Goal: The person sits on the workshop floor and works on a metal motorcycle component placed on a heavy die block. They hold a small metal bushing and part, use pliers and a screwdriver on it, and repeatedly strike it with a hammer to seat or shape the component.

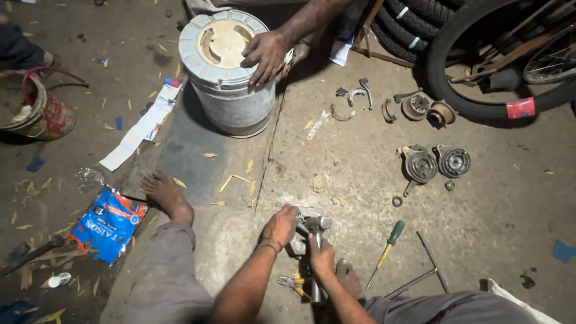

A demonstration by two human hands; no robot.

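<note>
My left hand (281, 224) presses down on a small metal part (298, 245) lying on the concrete floor, partly hidden under the fingers. My right hand (322, 255) grips the handle of a hammer (316, 224), whose steel head sits just right of my left hand, over the part. Pliers with yellow handles (292, 284) lie on the floor under my right wrist. My bare feet rest on the floor, one at the left (166, 194) and one under my right arm (348, 278).
Another person's hand (266, 55) rests on a round metal drum (225, 66) ahead. Brake hubs (436, 162) and small metal parts (390, 105) lie to the right, with a green-handled screwdriver (387, 246) and a metal T-wrench (427, 267). A tyre (474, 66), a red bucket (33, 108) and a blue packet (108, 223) surround the spot.
</note>
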